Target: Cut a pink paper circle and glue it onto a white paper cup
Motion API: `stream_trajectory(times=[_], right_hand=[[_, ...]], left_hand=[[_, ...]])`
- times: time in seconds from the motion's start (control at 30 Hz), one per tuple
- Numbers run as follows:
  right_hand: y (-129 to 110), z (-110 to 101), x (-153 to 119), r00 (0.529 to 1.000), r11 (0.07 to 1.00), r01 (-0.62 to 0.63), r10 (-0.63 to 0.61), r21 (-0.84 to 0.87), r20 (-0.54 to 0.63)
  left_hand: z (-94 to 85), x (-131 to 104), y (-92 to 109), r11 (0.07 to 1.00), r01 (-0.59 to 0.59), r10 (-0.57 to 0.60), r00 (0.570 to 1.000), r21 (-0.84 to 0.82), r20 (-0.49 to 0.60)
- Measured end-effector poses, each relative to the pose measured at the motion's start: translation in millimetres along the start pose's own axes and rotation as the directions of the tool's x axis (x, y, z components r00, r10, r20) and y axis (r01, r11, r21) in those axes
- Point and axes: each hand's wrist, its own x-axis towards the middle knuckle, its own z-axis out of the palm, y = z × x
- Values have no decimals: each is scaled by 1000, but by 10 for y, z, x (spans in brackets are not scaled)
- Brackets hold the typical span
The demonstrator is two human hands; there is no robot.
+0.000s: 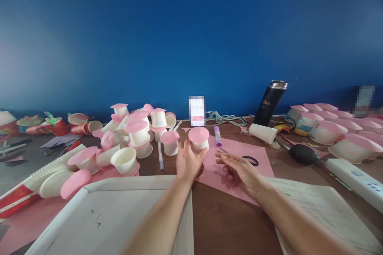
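My left hand (189,163) is closed round a white paper cup (203,145) topped with a pink paper disc (198,134). My right hand (241,172) hovers just to the right over a pink paper sheet (260,153), fingers loosely bent and apart, with nothing visible in them. Partly hidden behind that hand are scissors with a black handle (250,161). A purple glue stick (218,136) lies beyond the hands. Left of the held cup stand another disc-topped cup (170,146) and a marker (160,155).
Many paper cups with pink discs (136,133) crowd the left, and more cups (329,129) fill the right. A white tray (134,215) lies before me. Around the right are a black bottle (268,105), a power strip (353,175) and a paper bundle (323,211). A blue partition (179,48) rises behind.
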Motion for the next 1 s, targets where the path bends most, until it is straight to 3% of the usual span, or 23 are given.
stream_trajectory(times=[0.2,0.47,0.77,1.0], right_hand=[[15,-25,8,1000,1000,9,-8,-21,20],[24,-32,18,1000,999,15,-14,-41,18],[-3,-1,-1,1000,998,12,-12,-54,-7],[9,-2,5,1000,997,18,-18,-75,-2]], left_hand=[[-11,12,3,965,124,-154,981,230,115],[8,89,-19,927,213,-254,962,309,99],[-160,29,45,928,131,-216,952,347,218],[-71,59,7,964,-122,52,957,235,284]])
